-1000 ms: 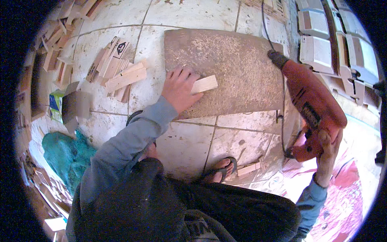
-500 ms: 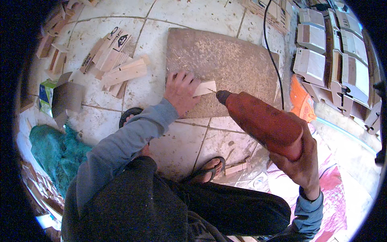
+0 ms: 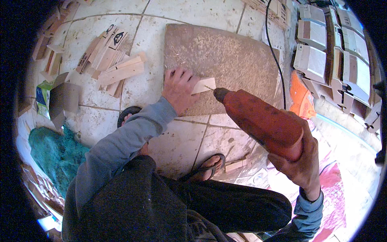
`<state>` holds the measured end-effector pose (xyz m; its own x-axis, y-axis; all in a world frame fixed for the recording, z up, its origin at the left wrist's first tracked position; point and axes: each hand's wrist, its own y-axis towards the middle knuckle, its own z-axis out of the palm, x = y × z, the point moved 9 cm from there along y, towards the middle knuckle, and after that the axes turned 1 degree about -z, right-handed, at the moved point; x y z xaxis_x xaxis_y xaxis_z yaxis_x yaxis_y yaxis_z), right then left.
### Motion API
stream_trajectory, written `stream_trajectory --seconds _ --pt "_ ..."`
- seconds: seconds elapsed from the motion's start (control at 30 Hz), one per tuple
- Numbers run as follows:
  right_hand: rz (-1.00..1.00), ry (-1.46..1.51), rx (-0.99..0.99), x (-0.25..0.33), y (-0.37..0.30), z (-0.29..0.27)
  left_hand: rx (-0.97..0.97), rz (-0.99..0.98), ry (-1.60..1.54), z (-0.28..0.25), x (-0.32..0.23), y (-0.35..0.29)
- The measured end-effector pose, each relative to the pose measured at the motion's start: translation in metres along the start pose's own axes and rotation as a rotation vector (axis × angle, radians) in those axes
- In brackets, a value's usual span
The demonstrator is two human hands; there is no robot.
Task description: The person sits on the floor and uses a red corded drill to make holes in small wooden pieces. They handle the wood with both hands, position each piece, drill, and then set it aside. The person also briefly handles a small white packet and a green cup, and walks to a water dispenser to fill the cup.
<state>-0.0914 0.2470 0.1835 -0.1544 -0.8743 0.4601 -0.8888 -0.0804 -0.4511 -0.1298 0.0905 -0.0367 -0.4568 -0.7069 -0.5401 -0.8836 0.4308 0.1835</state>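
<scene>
My left hand (image 3: 179, 87) is closed over one end of a small pale wood block (image 3: 206, 84), pressing it down on a worn brown board (image 3: 225, 52) on the floor. The fingers are curled, and they hide part of the block. My right hand (image 3: 296, 161) grips the handle of a red power drill (image 3: 262, 121) that points to the upper left. Its thin bit (image 3: 209, 88) lies over the block's free end in this view; whether the tip has entered the wood I cannot tell.
Loose wood strips (image 3: 117, 64) lie left of the board. A green cloth (image 3: 56, 157) and an opened carton (image 3: 60, 97) are further left. A black cable (image 3: 274, 60) crosses the board's right side. Several wooden assemblies (image 3: 312, 58) stand at right, near an orange bag (image 3: 301, 99).
The view has shifted slightly, so the floor things sit a little higher and further left. The drill's front has come slightly left with the bit. Both hands keep their hold.
</scene>
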Motion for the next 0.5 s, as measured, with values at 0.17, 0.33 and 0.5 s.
stream_trajectory --seconds 0.17,0.33,0.5 --pt "0.054 -0.016 0.032 0.019 0.001 0.009 0.007 -0.01 0.02 0.002 0.001 -0.001" --pt "0.008 -0.045 0.139 0.048 0.013 0.019 0.095 -0.015 0.095 0.01 0.004 -0.003" --pt "0.038 -0.076 0.217 0.061 0.03 0.018 0.109 0.021 0.228 0.018 0.002 -0.001"
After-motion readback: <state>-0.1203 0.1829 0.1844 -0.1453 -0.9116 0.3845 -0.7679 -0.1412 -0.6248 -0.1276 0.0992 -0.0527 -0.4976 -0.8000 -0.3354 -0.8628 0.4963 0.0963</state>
